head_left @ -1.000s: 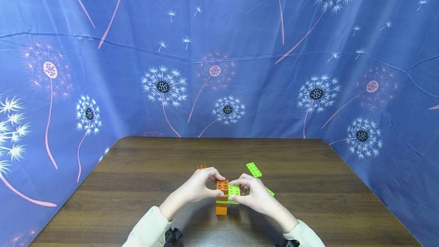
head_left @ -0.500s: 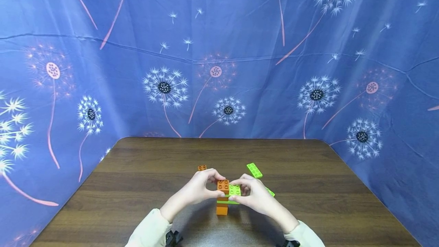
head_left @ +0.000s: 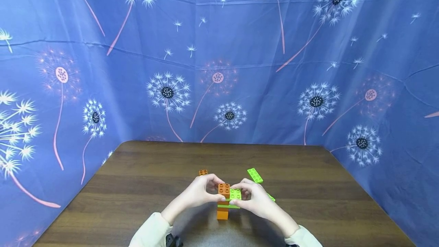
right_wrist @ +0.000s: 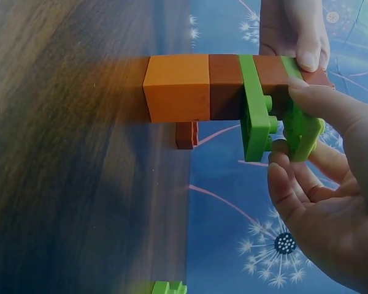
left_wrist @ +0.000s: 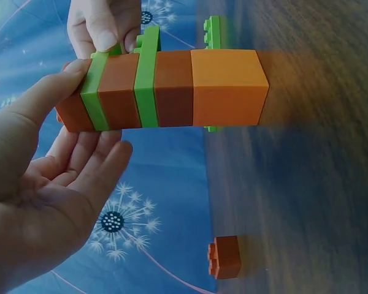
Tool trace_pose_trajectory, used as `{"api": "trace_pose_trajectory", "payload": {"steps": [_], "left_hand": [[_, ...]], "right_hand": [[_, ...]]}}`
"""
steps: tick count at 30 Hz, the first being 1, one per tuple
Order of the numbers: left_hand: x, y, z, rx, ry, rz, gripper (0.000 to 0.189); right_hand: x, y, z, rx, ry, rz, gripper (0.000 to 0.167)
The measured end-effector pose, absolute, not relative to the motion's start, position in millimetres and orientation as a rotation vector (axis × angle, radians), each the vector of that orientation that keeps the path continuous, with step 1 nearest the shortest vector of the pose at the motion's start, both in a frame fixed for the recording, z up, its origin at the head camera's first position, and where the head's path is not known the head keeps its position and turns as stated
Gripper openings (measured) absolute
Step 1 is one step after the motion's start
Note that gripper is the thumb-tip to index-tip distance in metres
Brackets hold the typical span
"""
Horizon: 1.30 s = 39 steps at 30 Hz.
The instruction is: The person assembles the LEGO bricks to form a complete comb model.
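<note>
A tower of toy building bricks stands upright on the wooden table (head_left: 154, 167). Its base is a light orange brick (left_wrist: 230, 89), with darker orange-brown bricks and two green plates stacked above. My left hand (head_left: 199, 192) pinches the tower near the top, thumb and fingers on opposite sides of the top orange-brown brick (head_left: 224, 189). From the other side my right hand (head_left: 257, 200) grips the upper green plate (head_left: 235, 193), which juts out to the right. Below it the lower green plate (right_wrist: 256, 131) sticks out the same way, apart from the upper one.
Behind my left hand lies a loose orange-brown brick (left_wrist: 227, 257). A green plate (head_left: 255, 175) rests on the table farther back to the right, and another green piece (head_left: 271, 197) is partly hidden by my right hand. A blue dandelion-print cloth (head_left: 267, 106) hangs behind the table.
The head view has tilted up slightly, so everything sits lower in it. Both hands keep their hold on the tower, with no clear change in the bricks.
</note>
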State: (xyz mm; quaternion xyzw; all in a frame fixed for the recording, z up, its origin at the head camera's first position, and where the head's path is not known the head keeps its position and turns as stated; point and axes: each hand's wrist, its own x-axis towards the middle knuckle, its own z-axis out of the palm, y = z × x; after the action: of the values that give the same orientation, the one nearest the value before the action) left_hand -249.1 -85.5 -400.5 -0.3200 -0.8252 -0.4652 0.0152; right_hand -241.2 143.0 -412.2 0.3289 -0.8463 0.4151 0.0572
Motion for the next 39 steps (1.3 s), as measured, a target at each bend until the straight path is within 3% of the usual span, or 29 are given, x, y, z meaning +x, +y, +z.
{"api": "trace_pose_trajectory", "payload": {"steps": [14, 39], "left_hand": [[-245, -83, -415, -0.892, -2.434, -1.796, 0.033], [-245, -83, -412, -0.882, -2.445, -1.807, 0.033]], "right_hand": [[-244, 146, -415, 1.058, -2.514, 1.257, 0.035], [-249, 153, -403, 1.092, -2.506, 1.184, 0.031]]}}
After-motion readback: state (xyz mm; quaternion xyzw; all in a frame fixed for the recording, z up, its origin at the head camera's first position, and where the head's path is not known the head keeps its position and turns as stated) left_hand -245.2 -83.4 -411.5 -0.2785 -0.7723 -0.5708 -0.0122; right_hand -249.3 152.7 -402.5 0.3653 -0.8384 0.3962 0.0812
